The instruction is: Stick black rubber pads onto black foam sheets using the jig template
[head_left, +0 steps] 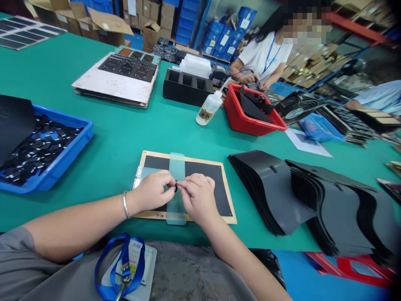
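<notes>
My left hand [156,189] and my right hand [199,196] meet in a pinch above a wooden-edged board [230,205]. Between their fingertips is a small black piece [176,186], mostly covered by the fingers, so its exact kind is unclear. A black sheet [213,173] covers most of the board. Across its middle lies a clear greenish plastic strip [177,163], directly under my hands. The metal hinge [137,177] on the board's left edge is close to my left hand.
At left stands a blue tray [75,121] of small black pieces. Stacks of curved black sheets [272,179] lie at right. Farther back are a squeeze bottle [209,108], a red basket [250,127], a black divided box [184,96] and stacked boards [109,96]. A co-worker [263,54] sits opposite.
</notes>
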Available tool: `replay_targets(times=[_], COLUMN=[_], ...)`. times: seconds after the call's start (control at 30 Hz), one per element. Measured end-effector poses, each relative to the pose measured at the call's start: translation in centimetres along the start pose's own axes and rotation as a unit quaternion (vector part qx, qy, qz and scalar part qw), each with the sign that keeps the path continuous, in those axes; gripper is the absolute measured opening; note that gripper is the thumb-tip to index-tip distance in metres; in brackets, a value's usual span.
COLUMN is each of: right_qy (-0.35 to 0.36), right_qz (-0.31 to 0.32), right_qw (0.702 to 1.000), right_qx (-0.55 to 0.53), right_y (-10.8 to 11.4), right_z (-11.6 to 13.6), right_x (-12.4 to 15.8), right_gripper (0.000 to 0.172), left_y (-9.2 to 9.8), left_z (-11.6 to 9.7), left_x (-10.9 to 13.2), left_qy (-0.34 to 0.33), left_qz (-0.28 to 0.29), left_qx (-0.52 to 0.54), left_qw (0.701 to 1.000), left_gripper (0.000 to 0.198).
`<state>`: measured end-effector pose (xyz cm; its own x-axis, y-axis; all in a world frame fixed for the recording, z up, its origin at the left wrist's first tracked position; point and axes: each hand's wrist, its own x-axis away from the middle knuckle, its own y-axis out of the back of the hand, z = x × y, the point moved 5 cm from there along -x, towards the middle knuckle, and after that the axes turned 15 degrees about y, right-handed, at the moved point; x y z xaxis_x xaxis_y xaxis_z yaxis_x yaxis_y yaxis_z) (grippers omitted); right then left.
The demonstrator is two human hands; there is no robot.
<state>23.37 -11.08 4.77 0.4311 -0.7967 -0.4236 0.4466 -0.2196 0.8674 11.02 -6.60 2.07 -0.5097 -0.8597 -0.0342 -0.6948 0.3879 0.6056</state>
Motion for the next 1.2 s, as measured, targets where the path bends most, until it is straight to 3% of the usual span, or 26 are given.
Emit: replay_targets(times=[0.4, 0.57, 0.73, 0.93, 1.1, 1.2], right_qy=[-0.042, -0.087, -0.103, -0.111, -0.189, -0.158], right_qz=[-0.005, -0.024, -0.034, -0.059, -0.084, -0.097], right_qw=[0.995, 0.985, 0.981, 0.985, 0.941, 0.947], right_qx=[-0.093, -0.146, -0.161, -0.117, -0.266, -0.261], right_y=[-0.1, -0.2, -0.8, -1.7, -2.5, -1.6], right_z=[-0.9, -1.2, -1.2, -0.7, -1.4, -1.5], right_x=[0.5, 0.7, 0.9, 1.2, 1.5, 1.4], right_gripper=[0.013, 0.004, 0.011, 0.015, 0.021, 0.019], left_y=[-0.4, -0.5, -1.1, -1.0, -0.8, -0.6], left_z=[0.0, -0.2, 0.1, 0.2, 0.0, 0.1], left_x=[-0.1, 0.0, 0.0, 0.3, 0.4, 0.2], left_qy=[0.052, 0.046, 0.072, 0.073, 0.078, 0.092], left_qz=[0.04, 0.051, 0.08, 0.041, 0.04, 0.035], left_qx=[0.055, 0.046, 0.074, 0.109, 0.112, 0.118], left_qw=[0.996, 0.997, 0.991, 0.99, 0.99, 0.988], left_gripper=[0.006, 0.008, 0.013, 0.011, 0.011, 0.011])
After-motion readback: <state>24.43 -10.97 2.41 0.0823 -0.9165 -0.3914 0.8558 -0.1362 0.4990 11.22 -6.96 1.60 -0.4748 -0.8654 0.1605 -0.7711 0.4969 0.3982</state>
